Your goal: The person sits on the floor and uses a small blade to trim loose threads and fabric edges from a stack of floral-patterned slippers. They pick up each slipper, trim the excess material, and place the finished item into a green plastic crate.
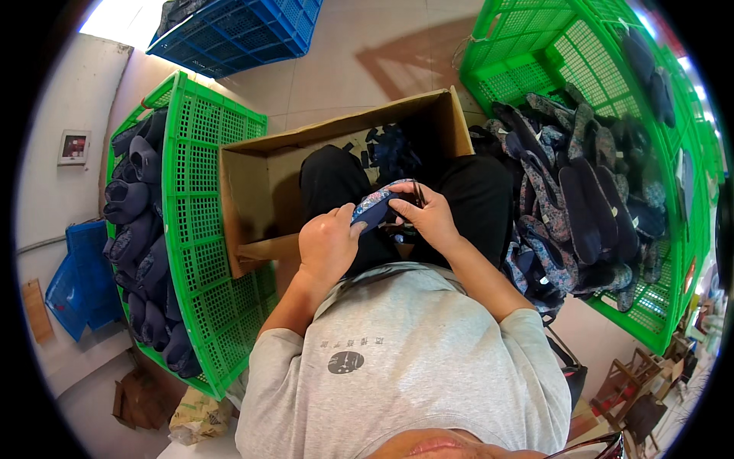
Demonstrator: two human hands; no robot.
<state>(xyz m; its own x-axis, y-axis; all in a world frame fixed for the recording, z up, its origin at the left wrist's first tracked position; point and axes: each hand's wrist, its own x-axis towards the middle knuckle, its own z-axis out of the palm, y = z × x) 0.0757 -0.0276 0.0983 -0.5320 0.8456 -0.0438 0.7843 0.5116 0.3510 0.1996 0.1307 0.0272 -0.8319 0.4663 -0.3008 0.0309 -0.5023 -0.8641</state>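
A: Left hand [327,243]?
B: Fingers curled, gripping the near end of a dark blue fabric slipper with floral trim [375,210], over the lap.
A: Right hand [428,216]?
B: Closed on the slipper's far end, pinching small dark scissors [418,193]. Forearms bent inward.
A: Beyond?
B: Brown cardboard box [260,176] with dark scraps.

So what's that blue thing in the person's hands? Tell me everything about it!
It looks like a soft cloth shoe piece, dark blue inside with a flowery patterned edge. It is bent into a curve over the person's lap, above the cardboard box. The left hand pinches one end; the right hand grips the other.
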